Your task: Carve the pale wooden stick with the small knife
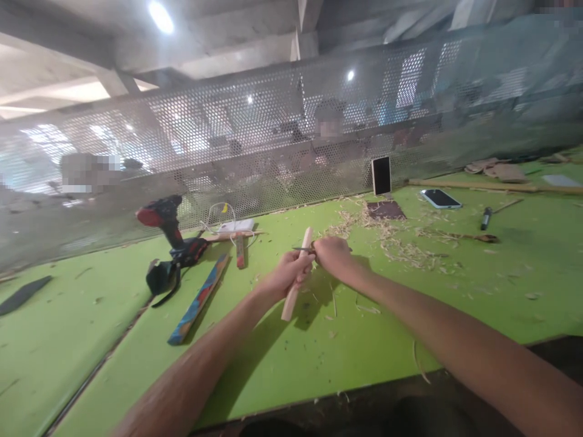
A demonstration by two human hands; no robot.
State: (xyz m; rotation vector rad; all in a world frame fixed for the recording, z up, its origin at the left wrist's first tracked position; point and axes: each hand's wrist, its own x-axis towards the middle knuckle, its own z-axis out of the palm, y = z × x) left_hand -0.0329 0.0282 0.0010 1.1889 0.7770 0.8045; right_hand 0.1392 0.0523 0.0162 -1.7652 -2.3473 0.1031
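My left hand (pixel 294 270) is closed around a pale wooden stick (pixel 289 305), which tilts with its upper end pointing away from me. In my closed right hand (pixel 334 255) is a knife, mostly covered by the fingers. Its thin dark blade (pixel 301 249) lies across the upper part of the stick, just above the left thumb. Both hands are close together over the green table (pixel 364 352). Curled wood shavings (pixel 401 243) are scattered to the right of and beyond my right hand.
On the left stand a red and black cordless drill (pixel 170 227) and a painted blue wooden strip (pixel 200 300). Further right are an upright phone (pixel 381 176), a flat phone (pixel 441 198), a marker (pixel 486 218) and a wooden spoon (pixel 485 238). A perforated screen (pixel 264 145) borders the far edge.
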